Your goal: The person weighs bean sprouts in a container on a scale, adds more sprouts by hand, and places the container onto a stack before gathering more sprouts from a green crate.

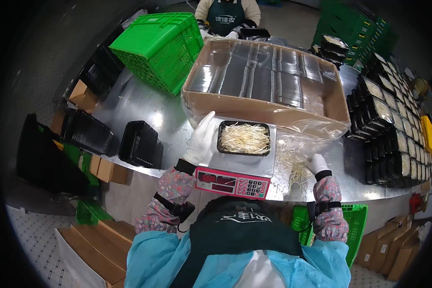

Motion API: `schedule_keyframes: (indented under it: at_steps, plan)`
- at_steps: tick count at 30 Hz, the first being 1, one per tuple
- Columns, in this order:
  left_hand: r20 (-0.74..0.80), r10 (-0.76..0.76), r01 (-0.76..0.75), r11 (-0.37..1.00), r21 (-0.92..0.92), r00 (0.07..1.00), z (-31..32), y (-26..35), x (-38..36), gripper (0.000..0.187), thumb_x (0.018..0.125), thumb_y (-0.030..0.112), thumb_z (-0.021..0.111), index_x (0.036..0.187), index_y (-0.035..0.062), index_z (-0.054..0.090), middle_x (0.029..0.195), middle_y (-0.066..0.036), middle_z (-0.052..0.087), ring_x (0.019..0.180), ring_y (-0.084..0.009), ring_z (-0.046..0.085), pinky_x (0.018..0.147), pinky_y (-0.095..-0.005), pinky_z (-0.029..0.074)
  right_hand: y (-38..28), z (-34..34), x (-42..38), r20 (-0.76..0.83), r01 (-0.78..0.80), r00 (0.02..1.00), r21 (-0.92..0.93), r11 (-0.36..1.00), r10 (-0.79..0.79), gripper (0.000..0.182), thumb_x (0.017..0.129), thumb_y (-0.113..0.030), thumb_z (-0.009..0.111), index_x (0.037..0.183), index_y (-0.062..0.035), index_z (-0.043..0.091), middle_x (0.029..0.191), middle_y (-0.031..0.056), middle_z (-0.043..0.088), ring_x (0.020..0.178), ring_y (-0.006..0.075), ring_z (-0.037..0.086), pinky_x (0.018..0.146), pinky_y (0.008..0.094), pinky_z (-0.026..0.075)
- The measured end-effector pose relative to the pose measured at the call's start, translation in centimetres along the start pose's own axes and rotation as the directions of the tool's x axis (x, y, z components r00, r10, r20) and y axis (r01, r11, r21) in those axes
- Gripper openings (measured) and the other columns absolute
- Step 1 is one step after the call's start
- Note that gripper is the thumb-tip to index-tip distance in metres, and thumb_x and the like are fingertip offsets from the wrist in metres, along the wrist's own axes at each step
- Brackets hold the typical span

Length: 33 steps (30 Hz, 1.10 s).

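My left hand [201,140], in a white glove, is beside the left edge of the scale, its fingers stretched out and nothing in it. A black tray of pale sprouts [245,138] sits on the metal plate of the red scale [231,183]. My right hand [317,164], gloved too, rests at the right end of a loose pile of sprouts [290,161] on the metal table [345,165]. Its fingers are curled and partly hidden, so what they hold, if anything, cannot be made out.
A cardboard box [269,108] of clear lids stands behind the scale, a green crate [161,48] to its left. Empty black trays [140,144] lie at left. Filled packs [393,134] are stacked at right. Across the table is a person [225,17].
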State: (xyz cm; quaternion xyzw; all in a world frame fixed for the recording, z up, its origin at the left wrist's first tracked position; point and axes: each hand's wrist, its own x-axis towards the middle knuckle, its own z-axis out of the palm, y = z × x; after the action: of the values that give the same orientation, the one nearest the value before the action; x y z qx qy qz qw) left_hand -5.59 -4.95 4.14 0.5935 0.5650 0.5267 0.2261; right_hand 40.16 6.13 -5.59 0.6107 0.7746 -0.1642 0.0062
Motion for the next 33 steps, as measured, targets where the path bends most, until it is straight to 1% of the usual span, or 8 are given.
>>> schedule_keyframes:
  at_steps: [3,9,12,16,20,25,31,33]
  plan:
    - [-0.038,-0.029,0.03,0.999,0.014,0.999,-2.5,0.2,0.0,0.041,0.101,0.016,0.044,0.134,-0.0068,0.048,0.132,-0.022,0.055,0.126,-0.0282,0.051,0.107,-0.034,0.037,1.2,-1.6,-0.1,-0.099,0.062,0.993,0.013,0.998,-0.061,0.025,0.068,-0.02,0.079,0.084,-0.002,0.074,0.081,0.0234,0.067,0.076,0.0381,0.067,0.071,0.0424,0.053]
    - [0.025,-0.121,0.121,0.993,-0.004,0.992,-2.8,-2.6,-0.8,0.042,0.102,0.019,0.045,0.135,-0.0069,0.047,0.129,-0.019,0.059,0.123,-0.0237,0.054,0.104,-0.0294,0.039,-5.4,-10.8,0.6,-0.186,0.223,0.969,0.379,0.898,-0.161,0.014,0.081,-0.005,0.073,0.092,0.0029,0.069,0.075,0.005,0.069,0.065,0.0085,0.061,0.059,0.0236,0.049]
    - [0.088,-0.231,0.247,0.899,-0.362,0.969,-1.5,-2.7,-0.9,0.05,0.106,0.024,0.037,0.147,-0.0032,0.03,0.144,-0.019,0.044,0.132,-0.0236,0.045,0.11,-0.0313,0.033,-12.5,-14.3,-0.6,-0.311,0.408,0.911,0.576,0.708,-0.272,0.012,0.084,-0.003,0.071,0.094,0.0031,0.07,0.078,0.0055,0.069,0.071,0.0068,0.061,0.063,0.0233,0.05]
    - [0.027,-0.279,0.258,0.844,-0.47,0.96,0.0,-0.6,-0.4,0.049,0.106,0.022,0.035,0.148,-0.0029,0.028,0.145,-0.019,0.043,0.135,-0.0235,0.041,0.112,-0.032,0.03,-20.3,-14.1,-0.4,-0.342,0.57,0.82,0.567,0.595,-0.459,0.016,0.086,-0.008,0.071,0.097,0.0025,0.07,0.083,0.0068,0.069,0.074,0.0088,0.061,0.066,0.0248,0.05]
    - [-0.077,0.078,-0.08,0.996,-0.036,0.994,3.5,-1.6,-0.4,0.055,0.1,0.012,0.044,0.15,-0.0002,0.023,0.152,-0.022,0.031,0.142,-0.0306,0.03,0.116,-0.0372,0.025,-23.0,-6.5,3.3,-0.236,0.632,0.775,0.242,0.736,-0.587,0.019,0.081,-0.024,0.072,0.086,-0.0054,0.071,0.083,0.0178,0.068,0.082,0.0351,0.065,0.075,0.0424,0.051]
    - [0.381,0.197,-0.41,0.658,0.632,0.903,6.6,-1.7,-0.9,0.048,0.094,0.021,0.052,0.137,0.0009,0.046,0.139,-0.018,0.05,0.128,-0.0357,0.046,0.107,-0.045,0.036,-22.8,-4.5,3.8,-0.192,0.597,0.795,0.08,0.799,-0.575,0.021,0.079,-0.024,0.072,0.091,-0.0071,0.073,0.081,0.0181,0.068,0.078,0.035,0.066,0.073,0.0418,0.053]
    - [0.357,0.199,-0.396,0.64,0.658,0.913,7.6,-3.0,-1.2,0.046,0.095,0.025,0.049,0.135,0.0019,0.049,0.134,-0.017,0.053,0.124,-0.0345,0.049,0.104,-0.0474,0.038,-17.6,-7.7,2.7,-0.259,0.527,0.837,0.142,0.838,-0.483,0.011,0.079,-0.013,0.069,0.083,-0.0032,0.072,0.077,0.0185,0.068,0.072,0.0313,0.067,0.068,0.0383,0.053]
    - [0.37,0.195,-0.403,0.645,0.65,0.908,7.5,-3.1,-1.2,0.046,0.096,0.025,0.048,0.135,0.0014,0.048,0.135,-0.018,0.053,0.125,-0.0352,0.049,0.104,-0.0473,0.038,-14.0,-8.5,2.8,-0.207,0.428,0.903,0.35,0.833,-0.376,0.014,0.079,-0.017,0.069,0.08,-0.0027,0.071,0.072,0.0171,0.067,0.067,0.0299,0.066,0.066,0.0392,0.051]
